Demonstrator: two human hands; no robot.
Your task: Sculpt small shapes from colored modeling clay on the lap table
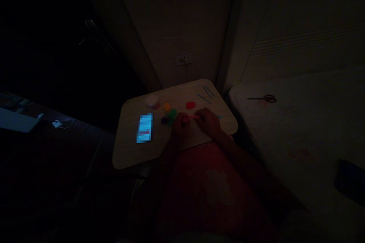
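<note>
In dim light, both my hands work over a small wooden table (128, 152). My left hand (180, 125) and my right hand (209, 121) are each closed on an end of a thin pinkish-red strip of what looks like modelling clay (191, 117), stretched between them. Just beyond it lies a flat red lump (191, 105). Left of my left hand sit a green lump (172, 114), a dark blue lump (164, 120) and a yellow lump (167, 106). A round tub with a pale lid (152, 101) stands behind them.
A lit phone (145, 128) lies on the table's left side. Several thin bluish sticks (207, 93) rest at its far right corner. Scissors (265, 99) lie on a pale surface to the right. A plug and cord sit in a wall socket (184, 59).
</note>
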